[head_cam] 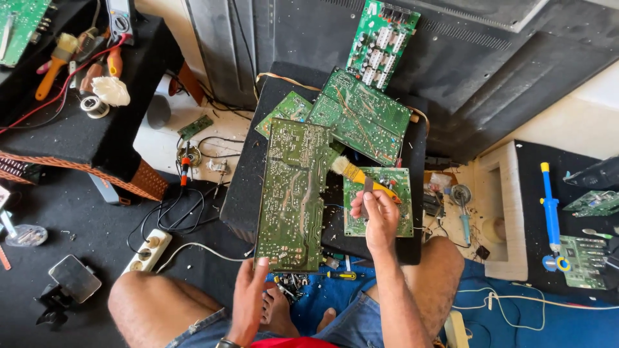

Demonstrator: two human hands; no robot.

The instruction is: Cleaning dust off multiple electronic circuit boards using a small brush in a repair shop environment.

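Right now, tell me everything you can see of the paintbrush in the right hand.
The paintbrush has pale tan bristles, a dark ferrule and a yellow-orange handle. The right hand grips the handle; the bristles point up-left, toward the edge of the long green circuit board. It slants above a smaller square board. Whether the bristles touch anything is unclear.

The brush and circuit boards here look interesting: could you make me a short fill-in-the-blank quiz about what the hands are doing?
1. The right hand holds a brush with a ____ handle.
2. The left hand grips the near edge of the long circuit board, whose colour is ____.
3. The brush's bristles point toward the ____ circuit board.
4. The blue desoldering pump lies to the person's ____.

Missing words: yellow; green; long; right
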